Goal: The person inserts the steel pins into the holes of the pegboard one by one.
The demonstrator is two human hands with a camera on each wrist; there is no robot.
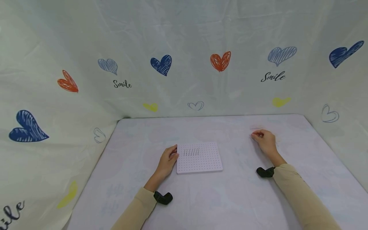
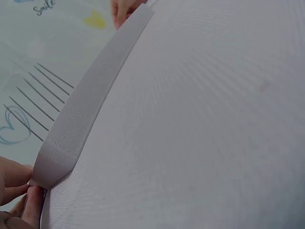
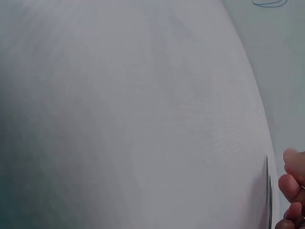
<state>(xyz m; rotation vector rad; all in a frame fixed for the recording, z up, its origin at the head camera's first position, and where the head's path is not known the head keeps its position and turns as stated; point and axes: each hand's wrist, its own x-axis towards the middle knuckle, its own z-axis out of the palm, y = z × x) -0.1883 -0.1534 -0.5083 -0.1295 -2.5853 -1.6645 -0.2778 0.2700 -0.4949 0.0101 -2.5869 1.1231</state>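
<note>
While the left hand (image 1: 166,163) pinches the left edge of the pale perforated board (image 1: 208,161), its grip narrow on that flat, faintly grainy-sided slab, a row of slim dark pins (image 2: 29,113) stands up from the holes toward the far left part. Well apart to the right, across the pale, faintly mottled tabletop (image 1: 235,198), the right hand (image 1: 265,142) has its fingertips drawn together; I cannot tell whether that grip holds anything. Beside those fingers show thin metallic slivers (image 3: 267,179), straight and nearly parallel, much nearer the right hand than the left. From the right grip, the board lies leftward and closer to the person.
</note>
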